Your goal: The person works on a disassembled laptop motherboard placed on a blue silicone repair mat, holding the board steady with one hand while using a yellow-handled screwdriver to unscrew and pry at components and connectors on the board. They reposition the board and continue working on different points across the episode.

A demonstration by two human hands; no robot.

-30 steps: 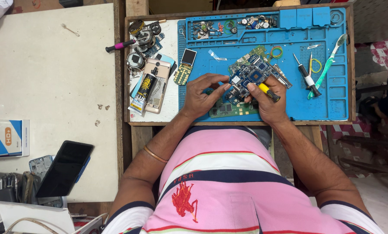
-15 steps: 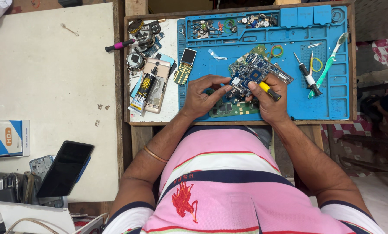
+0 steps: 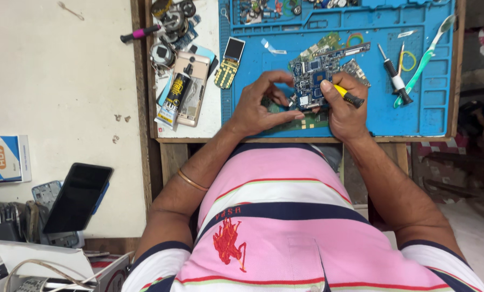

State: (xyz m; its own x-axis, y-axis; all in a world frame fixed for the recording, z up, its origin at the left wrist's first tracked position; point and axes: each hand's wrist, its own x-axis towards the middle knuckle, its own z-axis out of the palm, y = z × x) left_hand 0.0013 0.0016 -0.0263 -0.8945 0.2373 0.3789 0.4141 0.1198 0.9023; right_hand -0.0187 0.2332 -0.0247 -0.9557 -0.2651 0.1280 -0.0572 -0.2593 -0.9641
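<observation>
Right hand (image 3: 345, 105) closed in a pen-like grip on a yellow-and-black screwdriver (image 3: 347, 95), tip angled in toward a blue circuit board (image 3: 312, 81). Left hand (image 3: 261, 103) pinching the near edge of that board, thumb and fingers closed on it, a gold bangle (image 3: 192, 180) on the forearm behind. Board lying between the two hands, tilted across the middle of a blue work mat (image 3: 415, 116), with a green board (image 3: 301, 121) partly covered beneath the hands.

Further out to the right on the mat: a second screwdriver with black-and-white handle (image 3: 394, 75), a yellow rubber band (image 3: 408, 60), and a green-and-white toothbrush (image 3: 425, 59) lying near the mat's right edge. Bare blue mat between these tools and the right hand. Small parts crowded in the mat's top compartments (image 3: 274, 11).

Left of the mat, on the table (image 3: 209, 124): a small keypad phone (image 3: 229, 62), a tube of adhesive (image 3: 172, 100) resting on a gold phone back (image 3: 193, 89), a pink-handled tool (image 3: 140, 33) and a heap of round metal parts. Near edge of the table just in front of the striped shirt. Beyond the table's left edge, a pale surface carrying a dark smartphone (image 3: 77, 197) and a white-and-blue box (image 3: 4, 159).
</observation>
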